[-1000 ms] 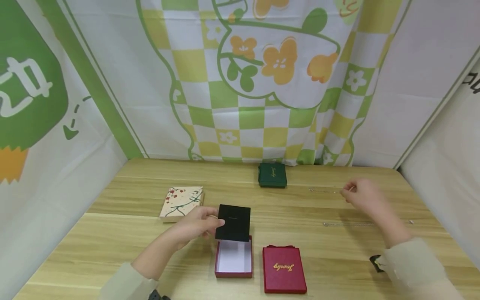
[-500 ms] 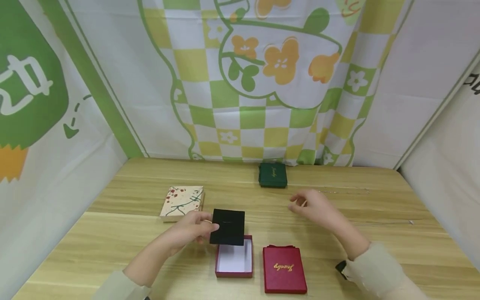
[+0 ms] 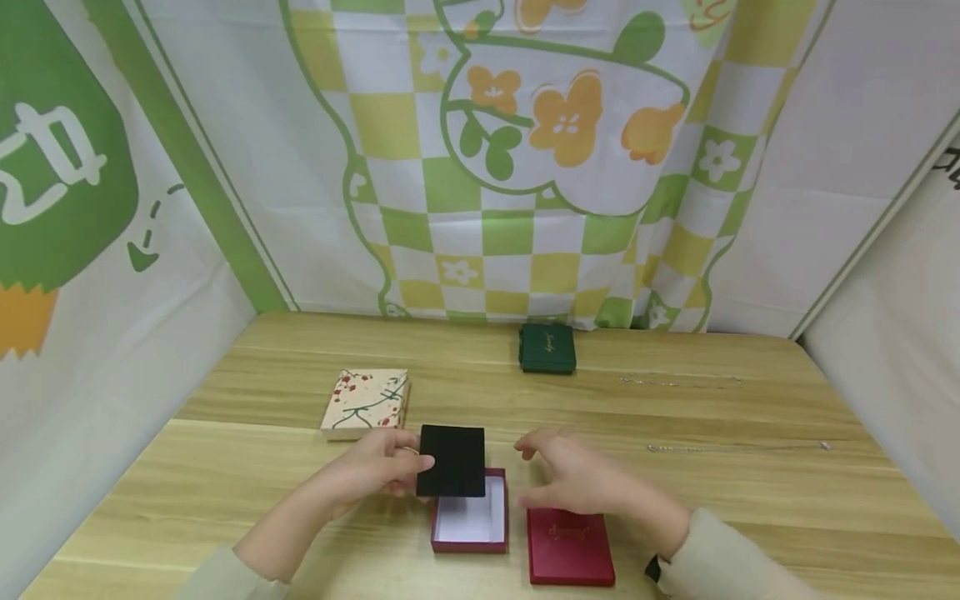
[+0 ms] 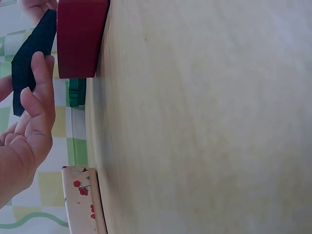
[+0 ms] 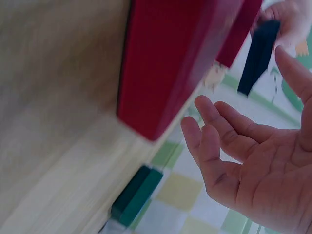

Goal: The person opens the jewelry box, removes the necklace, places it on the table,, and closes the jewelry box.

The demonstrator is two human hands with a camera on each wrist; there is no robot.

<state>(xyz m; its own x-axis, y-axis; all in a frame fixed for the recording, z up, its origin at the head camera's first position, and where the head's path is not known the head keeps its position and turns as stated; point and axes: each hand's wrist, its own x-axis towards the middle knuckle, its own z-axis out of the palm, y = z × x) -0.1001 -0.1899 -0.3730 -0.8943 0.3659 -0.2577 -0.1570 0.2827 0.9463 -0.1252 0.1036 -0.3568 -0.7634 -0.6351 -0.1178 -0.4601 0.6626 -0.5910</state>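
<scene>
My left hand (image 3: 367, 468) pinches a square black foam jewelry box insert (image 3: 452, 462) by its left edge, thumb on top. The insert hangs over the back part of an uncovered red box base (image 3: 468, 547), whose white inside shows. My right hand (image 3: 581, 477) is held with fingers apart above the back edge of the red box lid (image 3: 572, 554), its fingertips pointing toward the insert. In the right wrist view the fingers (image 5: 209, 146) hold nothing and stand apart from the insert (image 5: 258, 56). The left wrist view shows the insert (image 4: 34, 53) between left thumb and fingers.
A floral cream box (image 3: 366, 404) lies behind my left hand. At the back stands a small green box (image 3: 547, 348). Two thin silver necklaces, a nearer one (image 3: 738, 450) and a farther one (image 3: 675, 383), lie stretched out on the right of the wooden table (image 3: 750, 533).
My right hand has left the farther necklace and come left and nearer, over the red lid. My left hand has brought the insert slightly left and toward me.
</scene>
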